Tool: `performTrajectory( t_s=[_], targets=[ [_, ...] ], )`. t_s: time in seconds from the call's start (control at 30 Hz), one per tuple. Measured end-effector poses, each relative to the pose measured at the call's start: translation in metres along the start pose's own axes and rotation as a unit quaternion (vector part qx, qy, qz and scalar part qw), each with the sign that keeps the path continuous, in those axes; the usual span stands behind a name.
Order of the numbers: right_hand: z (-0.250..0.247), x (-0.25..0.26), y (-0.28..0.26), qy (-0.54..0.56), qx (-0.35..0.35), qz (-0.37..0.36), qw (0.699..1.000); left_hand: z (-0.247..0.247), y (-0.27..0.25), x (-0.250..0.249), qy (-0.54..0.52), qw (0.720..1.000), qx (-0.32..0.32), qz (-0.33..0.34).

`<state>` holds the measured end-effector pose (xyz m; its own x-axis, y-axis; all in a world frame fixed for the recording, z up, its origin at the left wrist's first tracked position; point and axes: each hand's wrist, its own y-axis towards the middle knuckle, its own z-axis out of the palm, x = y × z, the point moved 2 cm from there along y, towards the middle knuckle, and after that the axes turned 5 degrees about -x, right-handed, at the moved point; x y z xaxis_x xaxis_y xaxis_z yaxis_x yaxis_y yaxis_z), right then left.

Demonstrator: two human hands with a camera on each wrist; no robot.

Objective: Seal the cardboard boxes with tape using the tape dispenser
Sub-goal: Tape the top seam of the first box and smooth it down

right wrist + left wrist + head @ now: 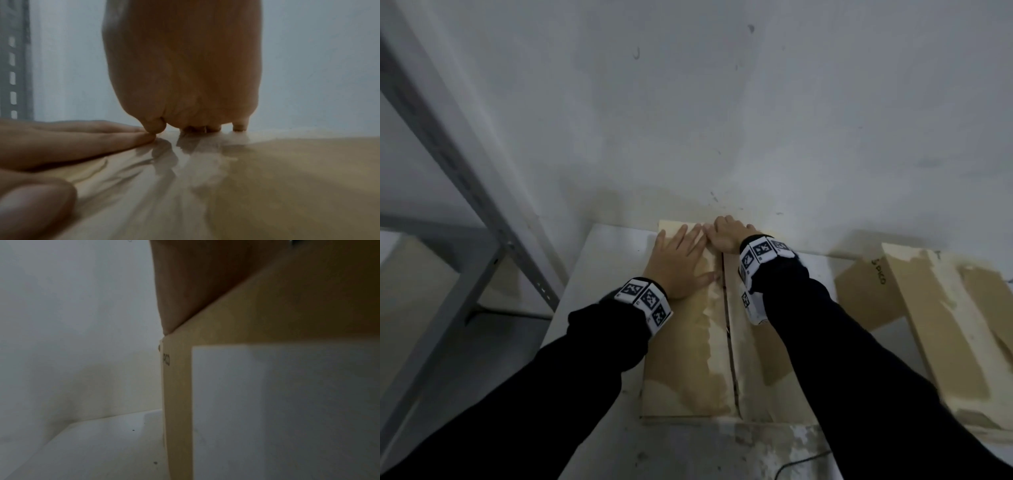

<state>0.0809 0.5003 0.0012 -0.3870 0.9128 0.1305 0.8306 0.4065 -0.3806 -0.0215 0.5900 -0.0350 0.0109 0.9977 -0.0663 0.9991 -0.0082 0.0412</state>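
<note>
Black sleeves (859,342) ran up from the lens to both hands: the left hand (681,260) lay flat, fingers straight, on the near cardboard box (688,349), while the right hand (729,234) pressed its bent fingertips (239,127) at the far end of the centre seam (729,329), gripping nothing. No tape dispenser showed anywhere, so sealing looked barely begun, a second box (945,325) waiting on the white tabletop (606,260). Only the right wrist view caught glossy film under those fingertips; only the left wrist view showed the box's side with its white label (287,410).

The cardboard box (688,359) lay on the table (599,274). Both hands rested at its far end, left hand (681,260) left of right hand (729,236). A second box (945,325) lay right; a shelf frame (448,171) stood left.
</note>
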Motion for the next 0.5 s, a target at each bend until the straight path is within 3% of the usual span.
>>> performTrajectory(
  t_s=[0.23, 0.37, 0.5],
  targets=[
    [-0.003, -0.005, 0.001, -0.002, 0.034, -0.015, 0.999, 0.004, 0.002, 0.002, -0.002, 1.000, -0.004, -0.003],
    [0.011, -0.010, -0.015, -0.048, 0.039, -0.048, 0.997, 0.002, -0.001, 0.000, -0.031, 0.998, -0.055, -0.002],
    [0.026, -0.005, -0.038, -0.076, 0.069, -0.061, 0.993, 0.002, -0.002, 0.000, -0.049, 0.998, -0.032, -0.005]
  ],
)
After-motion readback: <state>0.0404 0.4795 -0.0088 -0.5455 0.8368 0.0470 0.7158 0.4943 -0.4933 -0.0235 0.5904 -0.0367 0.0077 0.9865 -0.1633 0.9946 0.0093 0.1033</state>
